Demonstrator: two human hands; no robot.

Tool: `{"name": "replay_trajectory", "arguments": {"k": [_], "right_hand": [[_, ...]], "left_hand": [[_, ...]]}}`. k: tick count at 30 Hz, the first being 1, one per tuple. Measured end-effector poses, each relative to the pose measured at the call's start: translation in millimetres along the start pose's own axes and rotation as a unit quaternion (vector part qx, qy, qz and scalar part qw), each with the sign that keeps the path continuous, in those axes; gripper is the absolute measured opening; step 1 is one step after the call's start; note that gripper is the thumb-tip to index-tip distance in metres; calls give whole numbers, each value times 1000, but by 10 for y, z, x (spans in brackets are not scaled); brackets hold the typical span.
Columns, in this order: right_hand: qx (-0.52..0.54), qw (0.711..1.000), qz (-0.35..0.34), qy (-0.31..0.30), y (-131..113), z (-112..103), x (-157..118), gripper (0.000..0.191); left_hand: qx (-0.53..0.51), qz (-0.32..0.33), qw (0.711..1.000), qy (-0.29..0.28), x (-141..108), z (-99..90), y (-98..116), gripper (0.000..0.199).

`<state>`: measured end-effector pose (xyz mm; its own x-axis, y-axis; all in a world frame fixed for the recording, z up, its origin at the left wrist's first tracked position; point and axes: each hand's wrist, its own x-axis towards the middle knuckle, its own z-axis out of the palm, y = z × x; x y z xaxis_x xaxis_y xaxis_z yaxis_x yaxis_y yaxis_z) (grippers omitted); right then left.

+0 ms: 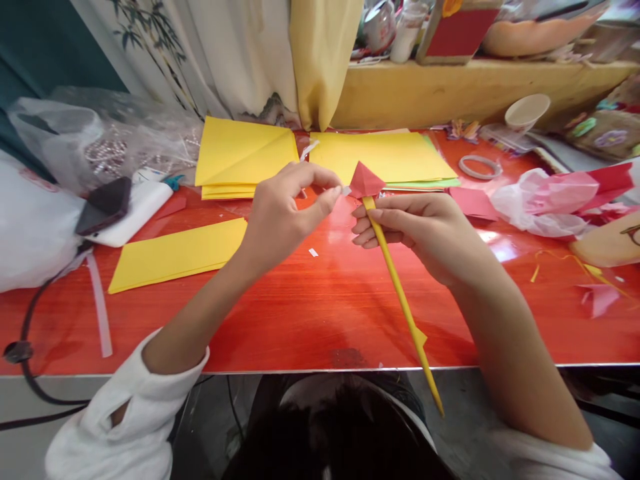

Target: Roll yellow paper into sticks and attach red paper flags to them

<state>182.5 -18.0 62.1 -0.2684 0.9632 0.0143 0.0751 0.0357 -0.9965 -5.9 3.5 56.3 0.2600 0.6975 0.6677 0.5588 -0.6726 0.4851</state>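
Note:
In my right hand [405, 223] is a rolled yellow paper stick [397, 283], pinched near its top between thumb and fingers. A folded red paper piece [367, 181], pointed at the top, sits on the stick's upper end. The stick slants down past the table's front edge, with a small yellow flap [421, 337] low on its side. My left hand [297, 207] pinches a small white strip [346, 191], perhaps tape, at the left corner of the red piece. Another small white scrap [313, 253] lies on the table below my hands.
Yellow paper stacks [250, 157] lie at the back of the red table [300, 320], with folded yellow sheets [175, 257] at left. A phone [104, 205] rests beside plastic bags at far left. A tape roll [480, 167], a white cup [527, 112] and pink paper [555, 197] are at right.

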Motion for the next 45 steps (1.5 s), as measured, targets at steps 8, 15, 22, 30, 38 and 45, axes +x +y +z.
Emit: {"name": "replay_trajectory", "arguments": {"k": [8,15,22,30,38,45], "right_hand": [[9,1000,1,-17,60,-32,60,17],[21,998,-18,-50,89,11,76,15],[-1,997,-24,-79,117,34,73,19],[-34,995,-37,-83,138,59,62,22],[-39,995,-51,-71,145,64,68,20],[-39,996,-28,-73,133,94,66,20]], "left_hand": [[-19,-187,973,-131,46,86,-408,13],[-70,-282,942,-167,36,47,-377,26],[-425,-316,837,-138,40,86,-104,27],[-452,-303,829,-130,-19,152,14,26],[-426,-274,855,-114,-34,161,40,22],[-407,-251,876,-58,-75,237,52,26]]}}
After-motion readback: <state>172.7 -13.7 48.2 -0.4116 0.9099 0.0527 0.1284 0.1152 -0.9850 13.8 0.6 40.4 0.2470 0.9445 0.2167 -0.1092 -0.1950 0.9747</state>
